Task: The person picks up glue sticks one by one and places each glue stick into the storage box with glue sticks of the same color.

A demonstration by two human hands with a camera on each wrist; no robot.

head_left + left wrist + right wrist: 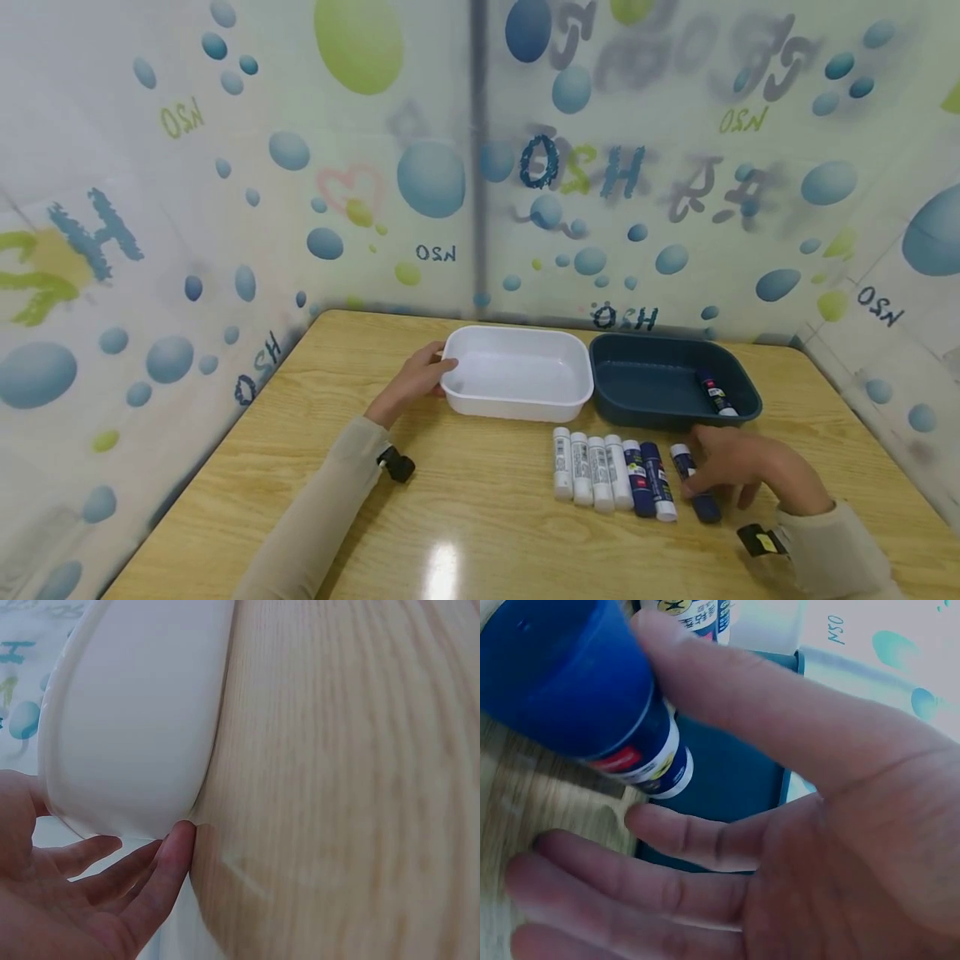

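Observation:
My left hand (pixel 423 372) holds the left end of a white plastic tray (pixel 517 412). Its thumb lies over the rim and its fingertips touch the outer wall in the left wrist view. Over at the right, my right hand (pixel 738 467) is spread over a dark blue glue stick (pixel 705 507) with a white end, lying on the table. In the right wrist view the thumb is right at this glue stick (pixel 570 682), while the fingers are spread on its other side. Another blue glue stick (pixel 718 397) lies inside the dark blue tray (pixel 637 413).
Left of the right hand, several white glue sticks (pixel 581 468) and two blue glue sticks (pixel 648 479) lie in a row on the wooden table (pixel 465 500). The two trays stand side by side near the back edge. Patterned curtains (pixel 420 275) surround the table.

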